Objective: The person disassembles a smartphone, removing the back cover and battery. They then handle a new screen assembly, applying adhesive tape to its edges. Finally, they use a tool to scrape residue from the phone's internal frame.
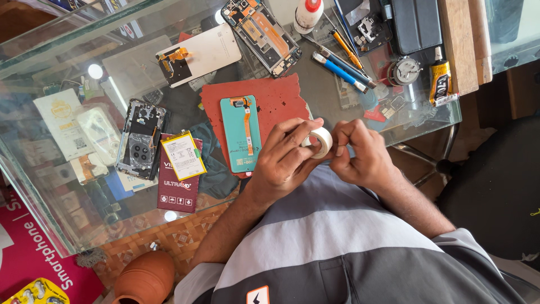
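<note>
My left hand (281, 160) grips a small roll of white tape (322, 141) over the near edge of the glass table (34, 174). Right beside it, my right hand (360, 152) pinches at the roll's edge with thumb and fingertips. Just left of my hands, a teal phone screen panel (246, 132) with an orange flex cable lies on a red mat (281, 95).
On the glass lie a dark phone frame (140, 138), a yellow-edged battery (183, 155) on a maroon package (179, 188), a white back panel (199, 53), an open phone body (261, 34), blue-handled tools (340, 70), a glue tube (440, 84). A clay pot (146, 278) and a black chair (495, 186) stand on the floor.
</note>
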